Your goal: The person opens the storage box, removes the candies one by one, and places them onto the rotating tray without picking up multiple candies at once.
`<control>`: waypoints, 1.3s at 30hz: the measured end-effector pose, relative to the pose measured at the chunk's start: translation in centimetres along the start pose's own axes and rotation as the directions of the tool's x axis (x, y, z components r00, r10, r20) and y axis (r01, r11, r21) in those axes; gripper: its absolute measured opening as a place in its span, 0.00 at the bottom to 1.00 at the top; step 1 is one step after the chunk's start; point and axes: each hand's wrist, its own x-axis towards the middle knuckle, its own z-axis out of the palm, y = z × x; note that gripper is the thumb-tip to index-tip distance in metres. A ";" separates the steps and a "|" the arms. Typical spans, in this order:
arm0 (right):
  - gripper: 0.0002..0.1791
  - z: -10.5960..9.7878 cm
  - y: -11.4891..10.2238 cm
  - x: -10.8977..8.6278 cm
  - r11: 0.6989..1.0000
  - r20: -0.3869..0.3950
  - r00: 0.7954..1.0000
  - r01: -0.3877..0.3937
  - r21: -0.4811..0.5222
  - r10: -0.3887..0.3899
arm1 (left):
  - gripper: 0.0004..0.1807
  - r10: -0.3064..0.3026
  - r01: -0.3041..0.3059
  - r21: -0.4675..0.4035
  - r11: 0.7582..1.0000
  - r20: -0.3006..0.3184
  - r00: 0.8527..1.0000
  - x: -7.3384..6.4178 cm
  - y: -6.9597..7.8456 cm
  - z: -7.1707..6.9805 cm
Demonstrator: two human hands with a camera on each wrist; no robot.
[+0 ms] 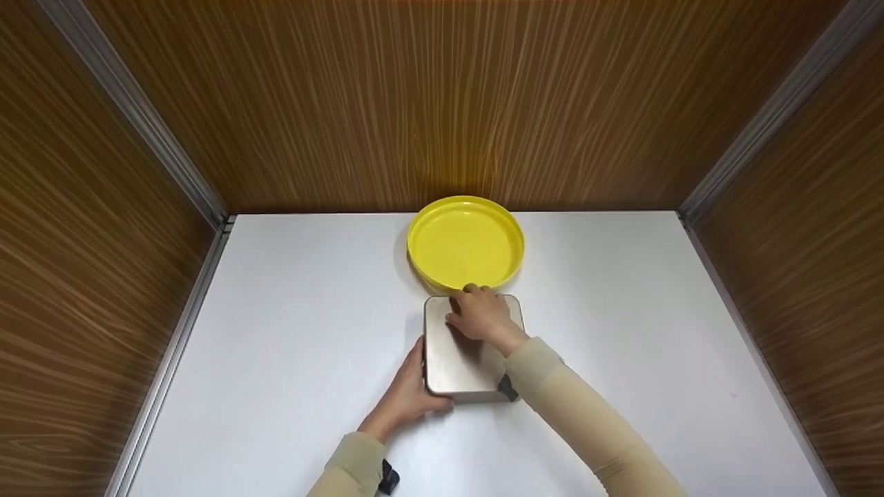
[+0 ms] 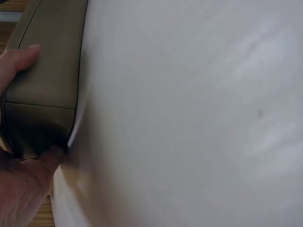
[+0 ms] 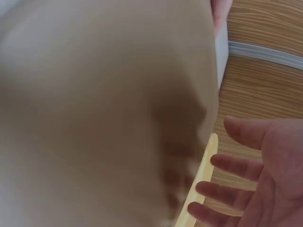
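A silver rectangular metal tin lies on the white table, its smooth lid facing up. My left hand holds it at the near left corner, thumb along the near side and fingers along the left side. In the left wrist view, the thumb and a finger press the side walls of the tin, where a thin seam shows. Over the far part of the lid hovers my right hand, its fingers pointing toward the far edge. The right wrist view shows those fingers spread and loosely straight, holding nothing, their dark reflection on the lid.
Just beyond the tin stands a round yellow tray with a raised rim, near the back wall. Brown wood-grain panels with grey metal corner rails enclose the white table at the back and both sides.
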 end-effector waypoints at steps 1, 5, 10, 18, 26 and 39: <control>0.25 0.1 -0.1 0.1 1.000 0.006 1.000 0.002 -0.003 -0.002 | 0.72 0.002 -0.002 -0.005 1.000 -0.001 1.000 0.0 0.0 0.1; 0.26 0.3 -0.6 0.7 1.000 0.010 1.000 -0.002 -0.007 0.002 | 0.72 0.016 -0.016 -0.018 1.000 -0.006 1.000 0.2 0.1 0.4; 0.26 0.6 -1.1 1.5 1.000 0.028 1.000 0.010 -0.009 -0.009 | 0.71 0.015 -0.015 0.013 1.000 0.000 1.000 0.2 0.1 0.3; 0.27 1.1 -2.2 3.3 1.000 0.014 1.000 0.001 0.018 -0.001 | 0.71 0.005 -0.005 0.014 1.000 0.001 1.000 0.2 -0.1 -0.1; 0.19 1.7 -2.5 4.2 0.995 0.000 0.996 0.086 0.054 -0.086 | 0.71 0.024 -0.024 -0.003 1.000 -0.005 1.000 0.1 0.0 -0.1; 0.11 2.4 -2.0 5.2 0.989 0.070 0.996 0.050 0.139 -0.060 | 0.71 0.060 -0.060 -0.012 0.998 -0.017 0.998 0.3 0.1 0.4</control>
